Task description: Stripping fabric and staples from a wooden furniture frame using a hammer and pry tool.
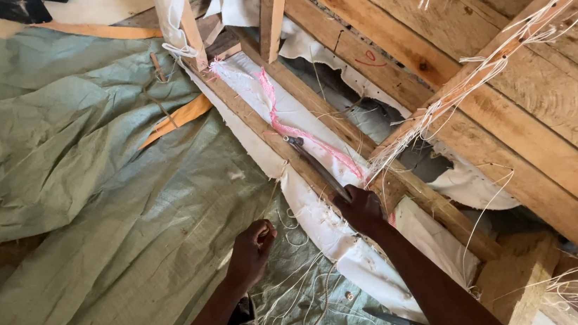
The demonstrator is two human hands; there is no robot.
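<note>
Fingers (358,204) gripping dark blade (315,167), white fabric (322,216) over wooden frame (257,123)

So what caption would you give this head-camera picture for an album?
Right hand works a long dark tool along a wooden frame rail over white fabric; left hand rests closed nearby.

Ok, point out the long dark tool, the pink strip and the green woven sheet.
long dark tool (314,167), head view, middle of its shaft.
pink strip (300,132), head view, mid-length along the white fabric.
green woven sheet (92,167), head view, crumpled middle area.
</note>
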